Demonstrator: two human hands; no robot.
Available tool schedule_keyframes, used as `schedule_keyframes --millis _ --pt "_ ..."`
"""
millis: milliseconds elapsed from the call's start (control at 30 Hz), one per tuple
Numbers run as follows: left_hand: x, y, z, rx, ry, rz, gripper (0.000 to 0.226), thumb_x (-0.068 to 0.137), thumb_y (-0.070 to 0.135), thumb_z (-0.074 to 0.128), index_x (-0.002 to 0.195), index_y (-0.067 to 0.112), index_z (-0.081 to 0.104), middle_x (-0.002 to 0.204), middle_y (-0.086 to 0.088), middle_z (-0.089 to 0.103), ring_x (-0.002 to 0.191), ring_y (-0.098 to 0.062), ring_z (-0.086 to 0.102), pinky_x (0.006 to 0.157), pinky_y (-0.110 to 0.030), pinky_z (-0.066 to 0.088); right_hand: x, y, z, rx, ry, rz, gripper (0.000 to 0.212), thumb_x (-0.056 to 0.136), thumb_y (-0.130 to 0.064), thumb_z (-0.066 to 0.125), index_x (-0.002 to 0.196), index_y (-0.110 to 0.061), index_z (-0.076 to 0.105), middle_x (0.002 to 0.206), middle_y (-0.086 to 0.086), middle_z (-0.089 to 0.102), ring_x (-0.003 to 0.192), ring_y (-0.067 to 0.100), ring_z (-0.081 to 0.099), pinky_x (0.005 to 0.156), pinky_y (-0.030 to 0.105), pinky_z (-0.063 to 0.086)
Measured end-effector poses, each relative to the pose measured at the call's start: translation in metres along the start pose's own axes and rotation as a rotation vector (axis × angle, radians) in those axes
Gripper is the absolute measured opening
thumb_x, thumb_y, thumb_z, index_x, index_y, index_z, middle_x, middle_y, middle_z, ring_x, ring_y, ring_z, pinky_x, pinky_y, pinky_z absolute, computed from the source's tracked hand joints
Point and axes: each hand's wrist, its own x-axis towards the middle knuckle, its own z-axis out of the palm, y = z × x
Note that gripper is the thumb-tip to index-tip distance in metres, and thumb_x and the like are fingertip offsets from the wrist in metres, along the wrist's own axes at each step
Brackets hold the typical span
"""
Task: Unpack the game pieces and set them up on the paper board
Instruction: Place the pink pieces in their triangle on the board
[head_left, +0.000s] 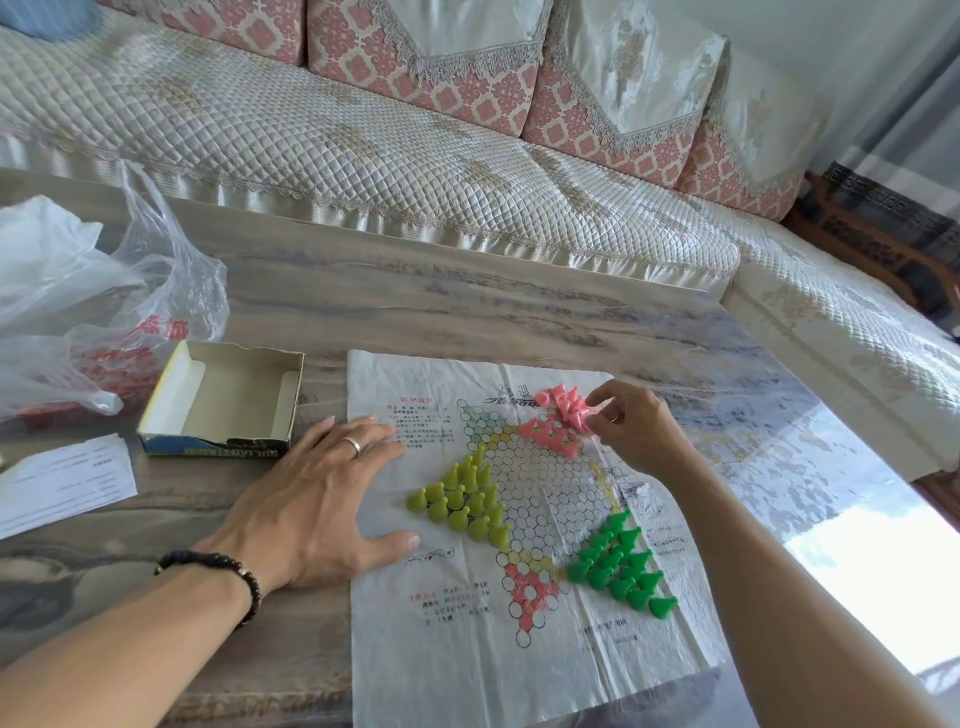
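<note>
Hands: left (317, 499) flat, right (631, 426) pinching

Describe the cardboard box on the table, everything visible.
The cardboard box is a shallow open tray, pale and bare inside, with a yellow left edge and a worn blue printed front wall. It sits flat on the table, left of the paper board, beside the plastic bag. No hand touches it.

Head camera looks down, close, over the table (467, 312).
</note>
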Motion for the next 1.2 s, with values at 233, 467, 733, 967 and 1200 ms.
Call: schedule_keyframes --millis 233,467,733,967,1200 --pt "0.000 -0.001 0.001 -0.012 0.010 0.003 0.096 0.066 0.084 0.038 0.145 0.030 0.032 0.155 0.011 0.023 0.144 -0.005 0.011 0.118 -0.030 -0.001 0.014 -0.008 0.014 -0.163 -0.029 -0.072 0.013 0.085 -0.008 0.067 0.096 -0.013 0.071 0.088 0.000 0.068 0.074 0.010 0.064 0.076 0.028 0.056" --pt "0.000 -0.001 0.002 0.001 0.005 0.008 0.097 0.066 0.085 0.037 0.146 0.030 0.029 0.155 0.011 0.021 0.144 -0.004 0.009 0.118 -0.028 -0.003 0.004 -0.004 0.004 -0.030 -0.023 -0.008 0.010 0.091 -0.008 0.059 0.087 -0.017 0.058 0.077 0.002 0.069 0.064 0.011 0.067 0.062 0.027 0.058" --pt "0.002 -0.003 0.003 0.016 0.001 0.006 0.097 0.066 0.085 0.038 0.146 0.029 0.031 0.155 0.011 0.023 0.143 -0.004 0.012 0.119 -0.031 0.001 -0.014 0.002 -0.010 -0.036 -0.062 0.101 0.020 0.079 -0.011 0.075 0.087 -0.014 0.057 0.072 0.002 0.069 0.064 0.010 0.069 0.067 0.032 0.058" --pt "0.001 -0.003 0.002 0.028 -0.017 0.005 0.098 0.066 0.086 0.035 0.146 0.030 0.028 0.155 0.011 0.020 0.144 -0.004 0.008 0.119 -0.031 0.001 -0.018 0.002 -0.006 -0.131 -0.122 0.001 0.009 0.087 -0.012 0.066 0.092 -0.010 0.073 0.077 -0.005 0.067 0.051 -0.005 0.049 0.043 0.006 0.037" --pt "0.002 -0.003 0.003 0.007 -0.013 0.004 0.100 0.065 0.086 0.035 0.146 0.028 0.030 0.156 0.008 0.020 0.145 -0.007 0.006 0.119 -0.031 0.001 -0.018 0.000 0.004 -0.125 -0.174 0.018 0.006 0.086 -0.014 0.069 0.091 -0.010 0.070 0.073 -0.009 0.063 0.064 0.002 0.060 0.054 0.010 0.042"
